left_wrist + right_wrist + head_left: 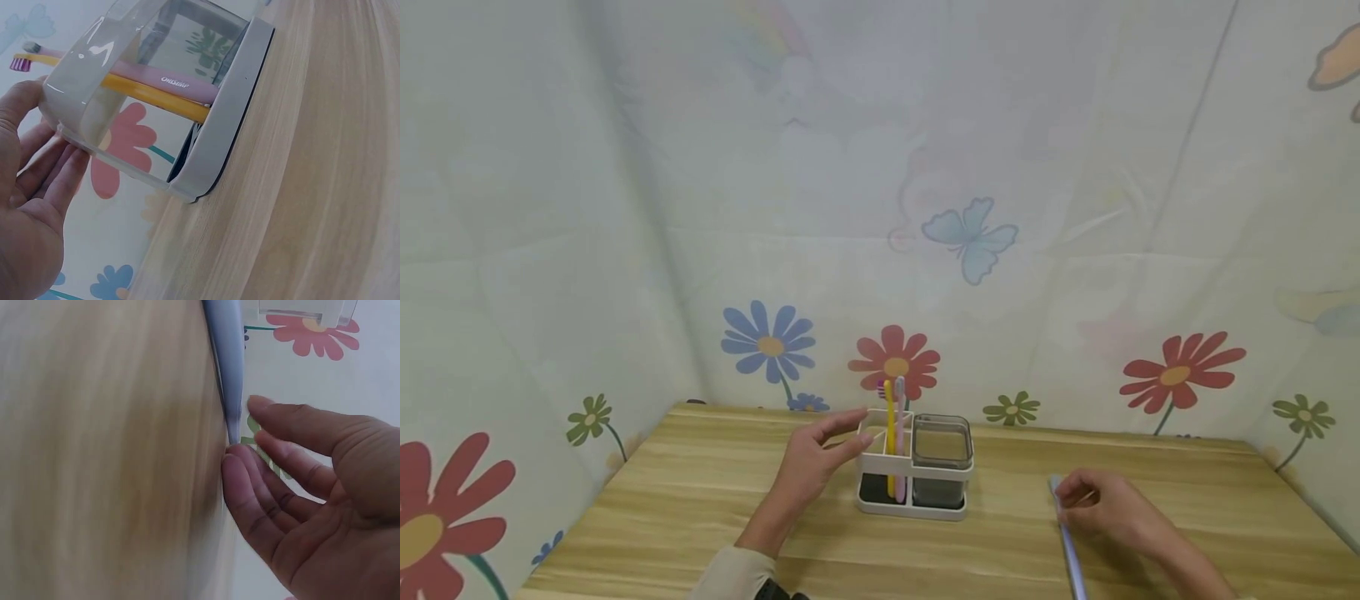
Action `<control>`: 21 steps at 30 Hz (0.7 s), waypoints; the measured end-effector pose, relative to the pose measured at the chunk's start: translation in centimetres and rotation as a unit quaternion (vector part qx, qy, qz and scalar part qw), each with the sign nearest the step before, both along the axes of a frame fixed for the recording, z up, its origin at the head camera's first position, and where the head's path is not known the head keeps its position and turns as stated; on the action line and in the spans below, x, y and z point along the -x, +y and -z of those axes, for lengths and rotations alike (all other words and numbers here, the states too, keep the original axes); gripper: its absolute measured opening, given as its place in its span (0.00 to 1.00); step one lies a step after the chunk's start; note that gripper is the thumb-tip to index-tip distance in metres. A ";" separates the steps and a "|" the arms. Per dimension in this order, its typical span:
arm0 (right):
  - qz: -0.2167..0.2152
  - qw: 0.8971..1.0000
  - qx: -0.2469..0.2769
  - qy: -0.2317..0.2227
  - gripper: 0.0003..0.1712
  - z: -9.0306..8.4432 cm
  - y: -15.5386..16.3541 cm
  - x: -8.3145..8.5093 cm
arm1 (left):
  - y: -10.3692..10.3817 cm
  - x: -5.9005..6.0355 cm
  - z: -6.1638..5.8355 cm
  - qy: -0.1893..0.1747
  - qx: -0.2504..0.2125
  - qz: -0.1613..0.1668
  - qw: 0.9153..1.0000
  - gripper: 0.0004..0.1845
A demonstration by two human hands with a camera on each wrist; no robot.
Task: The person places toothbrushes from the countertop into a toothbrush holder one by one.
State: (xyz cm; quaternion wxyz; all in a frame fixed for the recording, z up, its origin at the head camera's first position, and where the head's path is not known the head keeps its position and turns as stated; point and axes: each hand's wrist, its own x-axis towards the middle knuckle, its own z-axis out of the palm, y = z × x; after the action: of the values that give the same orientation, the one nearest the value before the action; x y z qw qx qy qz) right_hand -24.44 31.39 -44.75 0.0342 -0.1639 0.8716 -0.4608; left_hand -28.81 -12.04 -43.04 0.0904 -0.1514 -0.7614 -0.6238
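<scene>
A white toothbrush holder (874, 463) stands on the table with a yellow toothbrush (891, 433) and a pink toothbrush (900, 467) upright in its left part. My left hand (815, 457) grips the holder's upper left edge, with the thumb and fingers on different sides, as the left wrist view shows too. A light blue toothbrush (1071, 560) lies on the table at the right. My right hand (1105, 508) is at its narrow end. In the right wrist view, the fingertips (236, 472) touch the neck of the light blue toothbrush while the thumb stays apart.
A clear grey cup (942, 446) sits in the holder's right part. The wooden table (700, 475) backs onto a fabric curtain (1045, 333) printed with flowers and a butterfly. A dark band (771, 590) is on my left wrist.
</scene>
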 end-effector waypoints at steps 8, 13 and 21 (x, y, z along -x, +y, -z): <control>-0.003 1.000 -0.014 0.010 0.12 0.4 -0.3 -0.1 | -0.1 0.0 0.0 -0.001 -0.001 0.003 1.000 0.21; -0.002 0.999 -0.034 0.024 0.11 0.6 -0.4 0.0 | -0.1 0.0 0.0 -0.001 -0.002 0.002 1.000 0.21; 0.005 0.998 -0.051 0.030 0.11 0.4 -0.6 -0.1 | 0.0 0.1 0.0 -0.004 -0.002 0.006 1.000 0.22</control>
State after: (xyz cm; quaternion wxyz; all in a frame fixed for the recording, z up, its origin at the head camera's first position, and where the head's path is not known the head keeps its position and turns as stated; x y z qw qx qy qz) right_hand -24.34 30.81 -45.17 0.0136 -0.1710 0.8955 -0.4106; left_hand -28.94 -12.05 -43.07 0.0838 -0.1530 -0.7595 -0.6267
